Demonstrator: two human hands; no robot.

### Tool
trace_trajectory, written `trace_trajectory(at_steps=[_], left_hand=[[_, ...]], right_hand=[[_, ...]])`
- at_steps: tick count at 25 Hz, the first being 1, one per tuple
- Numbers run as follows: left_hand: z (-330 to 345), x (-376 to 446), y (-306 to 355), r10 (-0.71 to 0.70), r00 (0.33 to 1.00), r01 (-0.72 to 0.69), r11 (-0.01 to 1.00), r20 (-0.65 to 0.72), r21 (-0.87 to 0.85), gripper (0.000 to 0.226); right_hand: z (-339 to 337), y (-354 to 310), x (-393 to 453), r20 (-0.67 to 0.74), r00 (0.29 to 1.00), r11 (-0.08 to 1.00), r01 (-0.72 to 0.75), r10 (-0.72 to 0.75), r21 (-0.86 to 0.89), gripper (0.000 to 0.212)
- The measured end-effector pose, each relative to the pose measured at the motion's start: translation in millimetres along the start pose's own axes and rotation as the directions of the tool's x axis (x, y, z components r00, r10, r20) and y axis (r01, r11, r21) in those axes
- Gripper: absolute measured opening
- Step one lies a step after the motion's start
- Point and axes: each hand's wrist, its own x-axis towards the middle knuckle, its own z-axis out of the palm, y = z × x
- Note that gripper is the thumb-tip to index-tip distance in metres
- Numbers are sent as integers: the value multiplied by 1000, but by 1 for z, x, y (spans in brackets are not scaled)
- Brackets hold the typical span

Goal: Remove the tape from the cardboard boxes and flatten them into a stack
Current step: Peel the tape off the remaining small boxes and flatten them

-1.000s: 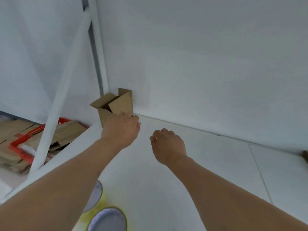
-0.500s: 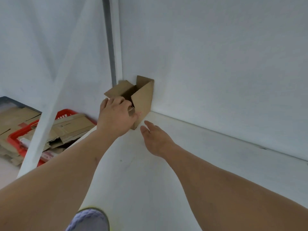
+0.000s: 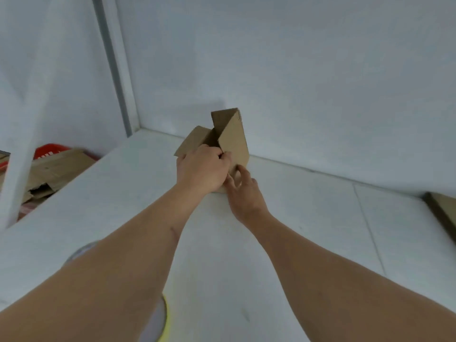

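Left hand (image 3: pixel 202 170) hides box (image 3: pixel 233 139) front; right hand (image 3: pixel 243 191) touches corner.

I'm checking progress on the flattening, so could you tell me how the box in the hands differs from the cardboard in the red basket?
The box stands open on the white table, flaps up, gripped by the left hand; the basket cardboard lies flat, piled, untouched. Both are plain brown.

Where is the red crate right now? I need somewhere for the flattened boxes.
In the head view, the red crate sits at the far left, below the white table's edge, holding flattened cardboard.
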Motion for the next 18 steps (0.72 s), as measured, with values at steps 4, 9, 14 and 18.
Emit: trace_trajectory(at_steps=[4, 9, 14, 18], left_hand=[[19, -91, 81, -44, 977, 109, 943, 208, -315, 38], [55, -186, 146, -118, 909, 334, 781, 401, -528, 52], [85, -230, 172, -203, 854, 490, 625, 480, -608, 38], [92, -230, 166, -22, 901, 280, 792, 433, -543, 70]], right_hand=[[-78, 53, -84, -194, 972, 990, -119, 133, 82, 67], [-149, 116, -181, -294, 948, 992, -126, 119, -6, 59], [-183, 160, -226, -342, 938, 968, -138, 59, -211, 58], [-197, 177, -234, -309, 951, 955, -81, -13, -287, 55]])
